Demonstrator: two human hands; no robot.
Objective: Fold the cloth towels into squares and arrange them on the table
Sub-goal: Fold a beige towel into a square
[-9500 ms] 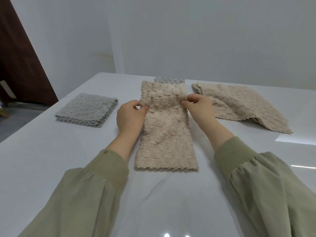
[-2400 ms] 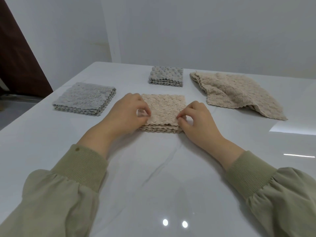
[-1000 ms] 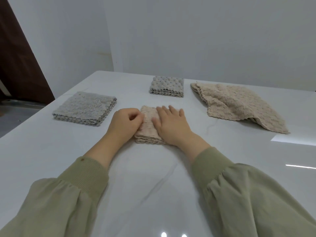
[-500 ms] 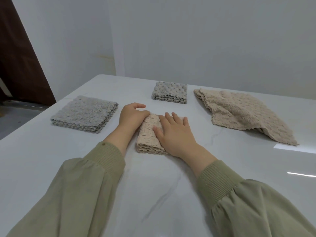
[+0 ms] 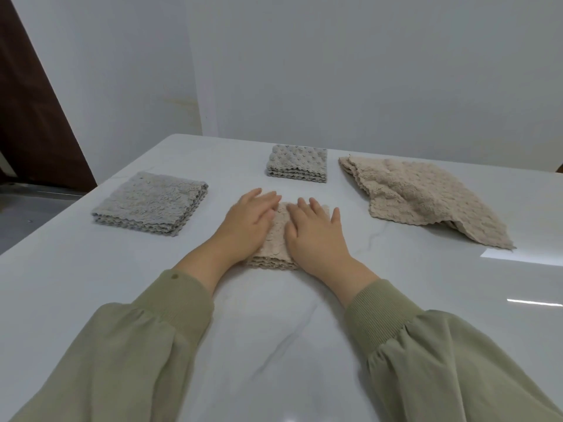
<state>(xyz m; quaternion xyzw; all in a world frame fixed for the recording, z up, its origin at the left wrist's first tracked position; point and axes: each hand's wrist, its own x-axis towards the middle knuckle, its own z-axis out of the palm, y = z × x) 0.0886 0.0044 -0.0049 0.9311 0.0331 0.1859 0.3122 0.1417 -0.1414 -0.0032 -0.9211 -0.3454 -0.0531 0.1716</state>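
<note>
Pressing hands, head view: the left hand (image 5: pixel 248 222) and the right hand (image 5: pixel 316 236) are lying flat, side by side, on a small folded beige textured cloth towel (image 5: pixel 274 248); the fingers are straight and slightly spread, gripping nothing.
Beige square: it is sitting at the middle of the white, grey-veined glossy table (image 5: pixel 274 345), and both palms are covering most of it; a strip is showing between the hands and its stacked wavy edges are showing at the near side.
Left hand: it is covering the towel's left part.
Right hand: it is covering the right part, fingers fanning away from the person.
Large grey square: a folded grey fleecy cloth towel (image 5: pixel 149 202) is lying well apart, to the left of the hands.
Small grey square: a smaller folded grey dimpled cloth towel (image 5: pixel 297 161) is lying beyond the hands, apart from them.
Loose beige cloth: a larger beige textured towel (image 5: pixel 420 196), only roughly doubled over, is lying at the right, one corner trailing toward the near right.
Sleeves: olive-green sleeves with ribbed cuffs (image 5: pixel 441 360) are reaching in from the bottom edge.
Background: a dark brown door (image 5: pixel 30 117) is standing at the left beside a pale wall.
</note>
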